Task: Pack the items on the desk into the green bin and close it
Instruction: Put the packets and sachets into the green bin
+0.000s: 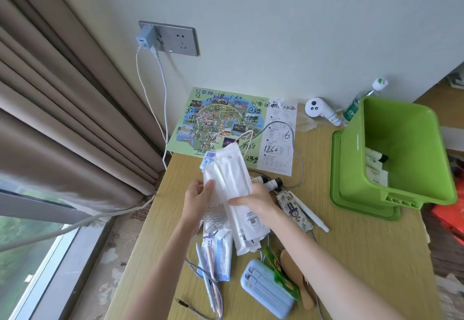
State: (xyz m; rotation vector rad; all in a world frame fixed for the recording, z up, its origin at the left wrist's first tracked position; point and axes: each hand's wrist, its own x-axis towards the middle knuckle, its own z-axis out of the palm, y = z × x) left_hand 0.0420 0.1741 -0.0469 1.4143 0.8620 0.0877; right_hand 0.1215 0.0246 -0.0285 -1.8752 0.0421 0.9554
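Observation:
Both my hands hold a bundle of white wrapped face masks above the middle of the wooden desk. My left hand grips its left edge and my right hand grips its right side. The green bin stands open at the right on its green lid, with a few white packets inside. Still lying on the desk are a blue mask packet, pens, a blue power bank, a green sachet, a wooden brush, a patterned pouch and small tubes.
A printed map with handwriting lies at the back of the desk. A white handheld device and a water bottle stand by the wall. Charger cables hang from the wall socket. Curtains and a window are left.

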